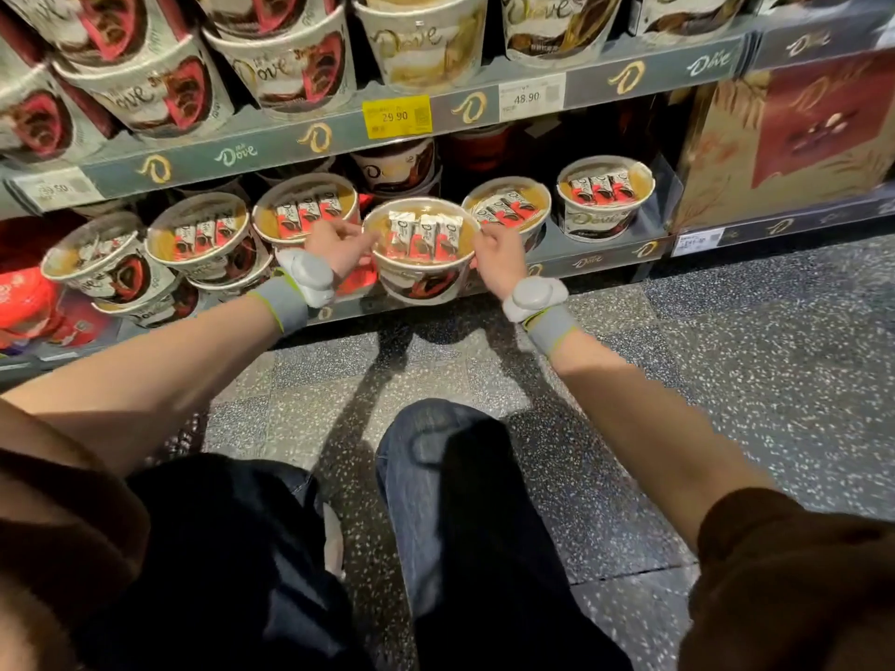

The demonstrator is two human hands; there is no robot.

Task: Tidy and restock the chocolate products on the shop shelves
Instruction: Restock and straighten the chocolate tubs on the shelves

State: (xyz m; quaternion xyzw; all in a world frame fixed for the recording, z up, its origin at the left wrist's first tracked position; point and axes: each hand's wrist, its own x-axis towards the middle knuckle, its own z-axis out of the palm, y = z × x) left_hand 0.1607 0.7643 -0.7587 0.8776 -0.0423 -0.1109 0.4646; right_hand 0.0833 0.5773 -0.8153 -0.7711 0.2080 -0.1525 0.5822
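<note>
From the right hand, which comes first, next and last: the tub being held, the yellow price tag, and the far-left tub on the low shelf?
1. Held round chocolate tub, gripped by the right hand.
2. Yellow price tag, up on the shelf edge.
3. Far-left tub, low shelf.

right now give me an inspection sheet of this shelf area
surface: grey lower shelf with Dove-branded edge strip
job's things: round clear-lidded chocolate tub held at the shelf front; similar tubs either side
clutter: yellow price tag on the upper shelf edge
grips: left hand and right hand pinch the tub's rim on opposite sides
cables: nothing seen
surroundings: speckled terrazzo floor; gold-and-red gift box at right
</note>
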